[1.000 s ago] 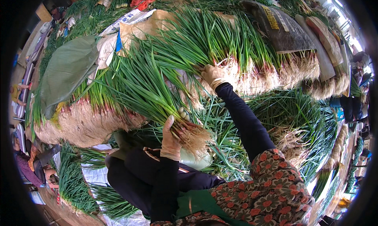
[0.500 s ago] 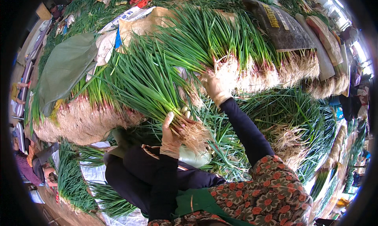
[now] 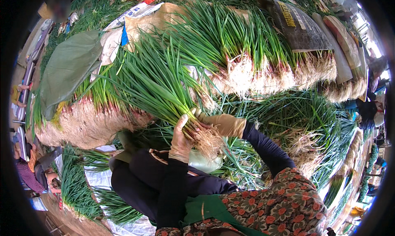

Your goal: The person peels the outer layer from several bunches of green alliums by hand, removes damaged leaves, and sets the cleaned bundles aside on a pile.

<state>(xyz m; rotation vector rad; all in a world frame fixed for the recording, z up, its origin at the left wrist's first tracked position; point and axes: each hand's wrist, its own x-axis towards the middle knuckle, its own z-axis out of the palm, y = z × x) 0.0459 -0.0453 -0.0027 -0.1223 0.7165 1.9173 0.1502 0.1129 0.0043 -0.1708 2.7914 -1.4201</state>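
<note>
A bunch of green garlic, with long leaves, reddish stem bases and pale stringy roots, slants up and left above my lap. My gloved left hand is closed round its stems just above the roots. From the right, my gloved right hand grips the same bunch at the stem bases, its fingertips partly hidden by stems. Behind stands a long row of more green garlic, roots toward me. A few loose stalks lean at the row's near edge, next to the bunch.
A grey-green cover lies over the left pile, and a dark printed sack over the right. Loose greens cover the ground at right. A pale rounded thing sits under the roots. Another person is at far left.
My right hand has come back from the row behind, down and left, onto the bunch's stem bases. The left hand still holds the bunch in nearly the same place.
</note>
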